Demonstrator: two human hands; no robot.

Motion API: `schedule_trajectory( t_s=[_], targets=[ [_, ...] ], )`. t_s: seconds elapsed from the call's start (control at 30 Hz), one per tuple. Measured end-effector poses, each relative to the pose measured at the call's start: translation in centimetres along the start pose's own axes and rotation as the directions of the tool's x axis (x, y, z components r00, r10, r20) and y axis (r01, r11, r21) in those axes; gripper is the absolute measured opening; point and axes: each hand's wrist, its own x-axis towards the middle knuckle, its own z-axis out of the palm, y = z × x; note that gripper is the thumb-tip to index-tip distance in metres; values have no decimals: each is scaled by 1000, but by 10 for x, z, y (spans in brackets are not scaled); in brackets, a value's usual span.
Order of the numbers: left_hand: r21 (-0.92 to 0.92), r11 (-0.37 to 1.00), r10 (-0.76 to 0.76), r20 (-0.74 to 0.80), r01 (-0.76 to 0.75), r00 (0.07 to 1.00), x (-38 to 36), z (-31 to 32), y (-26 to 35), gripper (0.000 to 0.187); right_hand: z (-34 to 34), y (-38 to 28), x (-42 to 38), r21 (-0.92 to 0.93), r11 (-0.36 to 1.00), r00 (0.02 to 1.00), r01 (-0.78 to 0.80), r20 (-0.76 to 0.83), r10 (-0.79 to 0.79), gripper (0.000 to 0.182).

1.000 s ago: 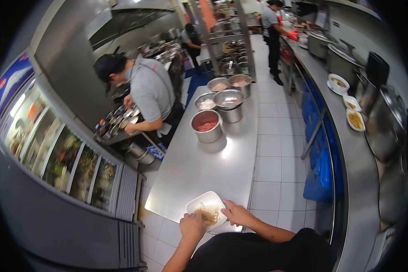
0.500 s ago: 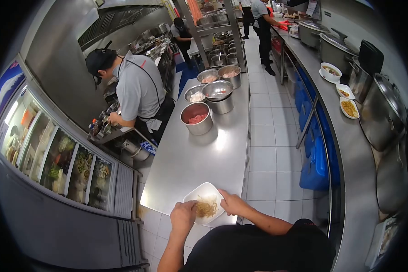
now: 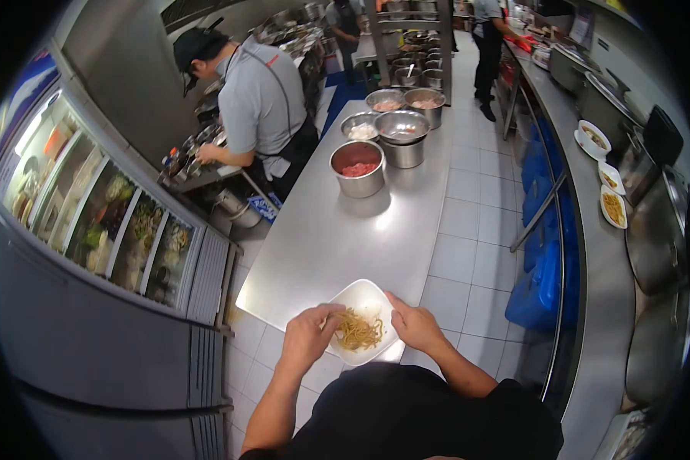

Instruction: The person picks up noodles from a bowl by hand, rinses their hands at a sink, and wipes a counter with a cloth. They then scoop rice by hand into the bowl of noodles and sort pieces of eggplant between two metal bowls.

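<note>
A white square bowl [image 3: 375, 295] with yellowish noodle-like strips [image 3: 359, 331] in it is at the near end of the steel table [image 3: 330, 245]. My right hand [image 3: 417, 330] grips the bowl's right rim, thumb on top. On the other side, my left hand [image 3: 308, 334] reaches over the left edge of the bowl, its fingers curled towards the strips; whether anything is between the fingertips is too small to tell. Farther up the table stands a steel pot [image 3: 358, 184] of red meat.
More steel bowls [image 3: 402, 126] stand behind the pot. A co-worker [image 3: 261, 107] bends over a counter at the left, beside a glass-door fridge [image 3: 100, 222]. Along the right runs a counter [image 3: 598, 337] with dishes [image 3: 612, 207] and large pots; blue containers [image 3: 537, 284] are underneath.
The view has shifted, so the table and pots appear farther right. My left hand has moved back from the middle of the bowl towards its left edge, uncovering more strips.
</note>
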Motion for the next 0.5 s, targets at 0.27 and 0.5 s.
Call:
schedule_trajectory(
  t_s=[0.27, 0.5],
  targets=[
    [-602, 798, 40, 103, 31, 994, 3, -81, 69, 33, -63, -63, -30, 170, 985, 998, 38, -59, -28, 51],
    [-839, 478, 563, 66, -260, 824, -1, -137, 121, 63, -102, -106, -58, 280, 956, 994, 92, -91, -69, 57]
  ],
)
